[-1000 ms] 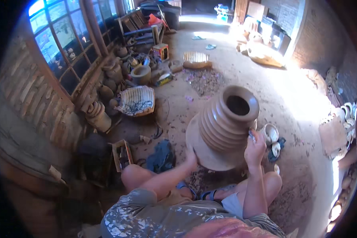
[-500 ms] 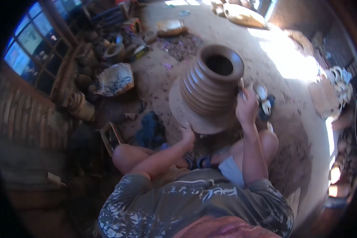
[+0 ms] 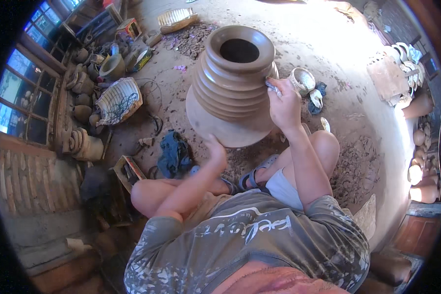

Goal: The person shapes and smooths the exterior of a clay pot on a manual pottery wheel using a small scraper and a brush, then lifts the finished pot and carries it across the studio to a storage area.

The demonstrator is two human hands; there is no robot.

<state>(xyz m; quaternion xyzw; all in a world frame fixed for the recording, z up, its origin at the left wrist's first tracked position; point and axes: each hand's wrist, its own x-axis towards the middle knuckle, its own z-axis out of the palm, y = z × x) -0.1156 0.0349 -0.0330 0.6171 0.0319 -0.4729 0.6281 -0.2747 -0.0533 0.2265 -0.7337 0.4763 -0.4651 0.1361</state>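
A large brown clay pot [image 3: 232, 90] with a ribbed wall and a wide flared mouth stands upright on a round turning wheel [image 3: 230, 137] in front of me. My right hand [image 3: 285, 105] is closed on a small shiny tool [image 3: 273, 87], pressed to the pot's right side just under the neck. The tool's exact kind is mostly hidden by my fingers. At the wheel's near left edge is my left hand [image 3: 216, 153], slightly blurred, its fingers reaching up to the rim with nothing seen in them.
Right of the pot sit a small bowl [image 3: 303, 81] and a dark cloth [image 3: 317, 98]. A ribbed basket [image 3: 120, 100], a blue-black plastic bag [image 3: 174, 154] and a wooden box [image 3: 127, 172] lie to the left. Clay crumbs [image 3: 360, 166] cover the floor at right.
The view has shifted, so the pot appears further left and higher. My left hand has moved slightly along the wheel's edge. My right hand stays at the pot's side.
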